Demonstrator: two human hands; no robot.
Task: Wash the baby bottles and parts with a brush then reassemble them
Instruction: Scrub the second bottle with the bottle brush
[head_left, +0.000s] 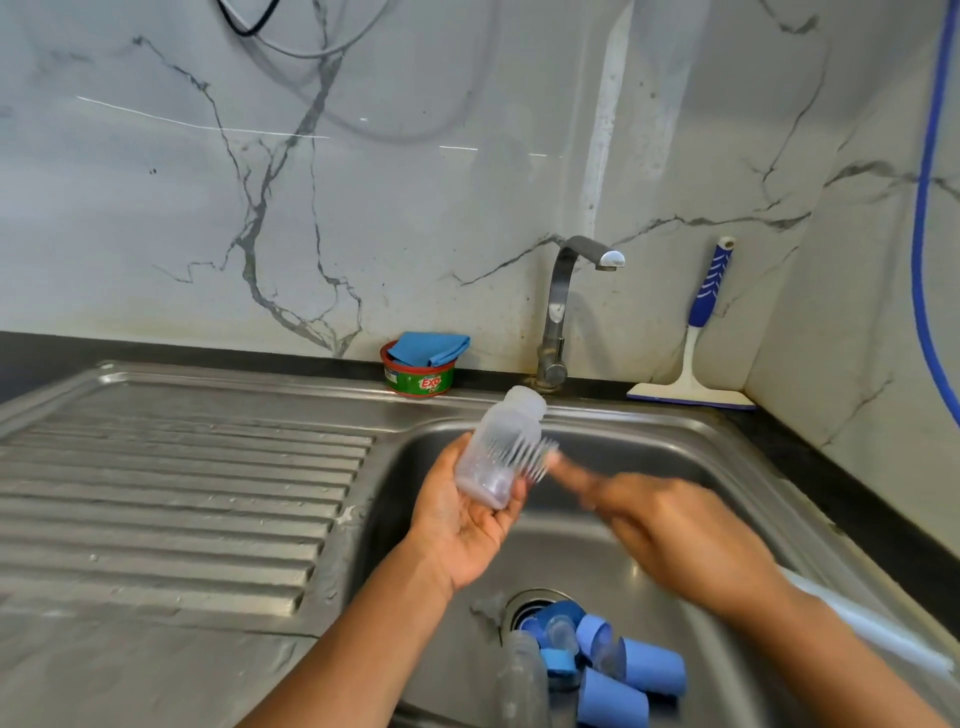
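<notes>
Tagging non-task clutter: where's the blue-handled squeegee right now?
Head view, back right: the squeegee stands on the dark counter behind the sink, handle leaning against the wall, right of the faucet.

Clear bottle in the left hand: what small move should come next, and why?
Probably rotate the bottle slightly in the left hand, so the brush reaches a fresh strip of wall. The bristles lie against only one outer side, the right hand holding the brush is blurred, and the tap shows no running water.
</notes>
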